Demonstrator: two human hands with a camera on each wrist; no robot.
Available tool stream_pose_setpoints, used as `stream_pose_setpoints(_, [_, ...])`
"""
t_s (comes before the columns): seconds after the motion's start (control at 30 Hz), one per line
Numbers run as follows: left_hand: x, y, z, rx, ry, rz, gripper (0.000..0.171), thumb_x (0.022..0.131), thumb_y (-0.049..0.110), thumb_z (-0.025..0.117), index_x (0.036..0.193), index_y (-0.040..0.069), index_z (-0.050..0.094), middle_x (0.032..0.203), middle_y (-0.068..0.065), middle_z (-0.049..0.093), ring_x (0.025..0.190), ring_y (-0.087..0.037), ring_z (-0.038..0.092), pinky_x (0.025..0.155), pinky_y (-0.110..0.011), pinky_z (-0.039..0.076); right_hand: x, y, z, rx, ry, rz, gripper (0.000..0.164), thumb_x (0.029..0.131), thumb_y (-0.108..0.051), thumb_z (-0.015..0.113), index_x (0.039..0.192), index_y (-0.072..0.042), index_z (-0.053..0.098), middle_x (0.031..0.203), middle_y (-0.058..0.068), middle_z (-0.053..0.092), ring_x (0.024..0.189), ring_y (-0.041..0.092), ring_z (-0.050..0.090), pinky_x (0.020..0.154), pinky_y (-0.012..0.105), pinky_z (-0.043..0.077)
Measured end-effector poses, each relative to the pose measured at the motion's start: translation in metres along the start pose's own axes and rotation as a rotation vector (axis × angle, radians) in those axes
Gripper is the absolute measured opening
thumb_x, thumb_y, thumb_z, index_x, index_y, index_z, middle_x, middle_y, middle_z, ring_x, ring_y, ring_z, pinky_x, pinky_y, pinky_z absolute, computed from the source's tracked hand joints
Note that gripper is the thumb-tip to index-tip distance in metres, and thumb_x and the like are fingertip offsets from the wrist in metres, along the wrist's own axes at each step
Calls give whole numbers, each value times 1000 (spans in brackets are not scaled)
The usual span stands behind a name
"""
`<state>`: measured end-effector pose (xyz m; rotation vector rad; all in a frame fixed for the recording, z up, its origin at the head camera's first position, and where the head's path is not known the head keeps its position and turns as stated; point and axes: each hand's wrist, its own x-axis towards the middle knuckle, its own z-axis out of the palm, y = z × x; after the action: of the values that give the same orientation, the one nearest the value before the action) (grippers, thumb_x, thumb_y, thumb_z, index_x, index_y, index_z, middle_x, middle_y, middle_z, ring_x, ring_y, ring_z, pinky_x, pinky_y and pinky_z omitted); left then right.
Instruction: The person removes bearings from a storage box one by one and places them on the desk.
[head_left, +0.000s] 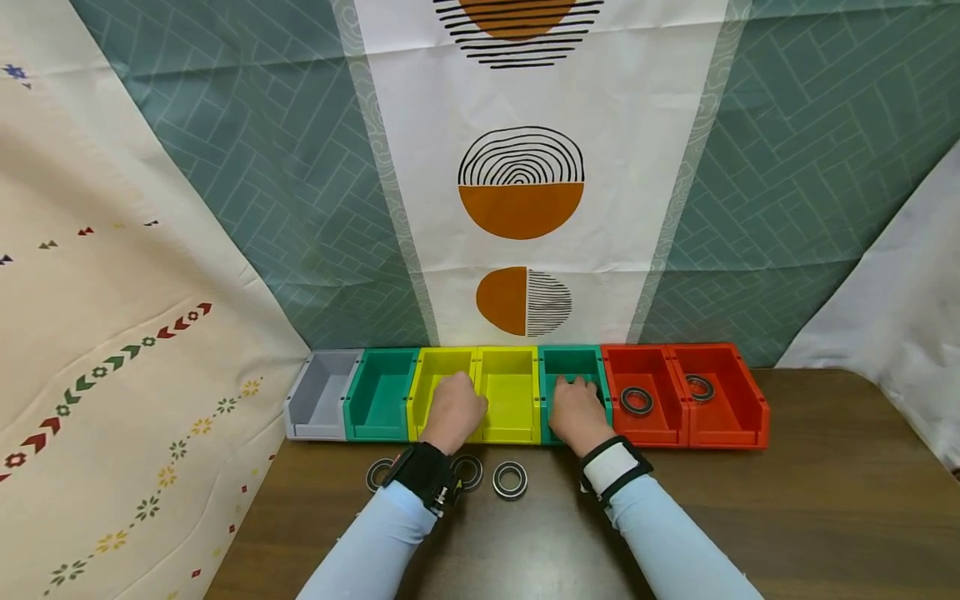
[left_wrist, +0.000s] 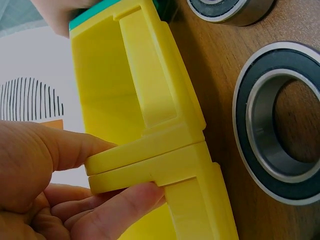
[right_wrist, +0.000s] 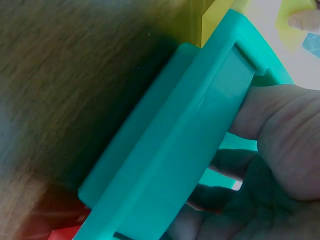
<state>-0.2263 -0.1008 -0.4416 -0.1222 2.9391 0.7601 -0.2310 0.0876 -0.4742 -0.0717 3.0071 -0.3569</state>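
My left hand [head_left: 456, 408] pinches the two adjoining side walls of the left yellow bin [head_left: 433, 375] and the right yellow bin [head_left: 510, 408]. In the left wrist view, its thumb [left_wrist: 82, 150] lies on one side of the walls and a fingertip [left_wrist: 147, 192] on the other. My right hand [head_left: 579, 414] reaches into the green bin [right_wrist: 165, 165] just right of the yellow ones. Its thumb and fingers go down behind the front lip, so what they touch inside is hidden. Near my left wrist, a ball bearing [left_wrist: 257, 120] lies on the table.
More ball bearings [head_left: 510, 481] lie in front of the bins. Two red bins [head_left: 723, 437] at the right each hold a bearing [head_left: 637, 401]. A grey bin [head_left: 318, 432] and another green bin [head_left: 378, 429] stand at the left. Patterned cloth [head_left: 645, 83] hangs behind the table [head_left: 825, 500].
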Motion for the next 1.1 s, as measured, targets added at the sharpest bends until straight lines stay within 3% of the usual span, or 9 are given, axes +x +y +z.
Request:
stream_pose_setpoints(0.17, [1,-1,2,7,-3,5,12,85,14,59,78,5,56,65,-6,50,54,-18,51,47,-27,41,-3,-2,-2,3,29,2,30,79,-14,67,105,-1,58,94,16,54,87,31,48,71,43,46])
stream_pose_setpoints(0.3, [2,-2,4,10,-4,3,12,84,15,59,78,5,56,65,-6,50,55,-18,51,47,-26,41,-4,-3,-1,36,47,26,16,77,-13,68,84,-6,56,74,8,51,70,24,48,56,35,44])
stream_pose_setpoints(0.67, [1,-2,1,16,11,-1,11,84,14,60,81,5,56,67,-6,51,56,-18,51,48,-27,41,-5,-3,-3,20,86,-59,13,78,-8,69,83,-8,56,72,4,53,64,20,49,56,33,43])
stream_pose_setpoints(0.9, [-3,1,0,13,8,11,11,84,14,59,81,4,57,67,-6,52,56,-18,51,48,-26,41,-7,3,-3,-2,112,-68,27,72,-23,78,76,-9,56,64,2,49,62,18,50,56,32,43])
stream_pose_setpoints(1.1, [-4,3,-1,18,13,-6,11,85,14,60,86,3,58,70,-7,52,59,-19,51,48,-26,41,-7,3,-7,30,131,-60,28,76,-27,76,70,-9,55,60,2,47,59,17,49,54,30,42])
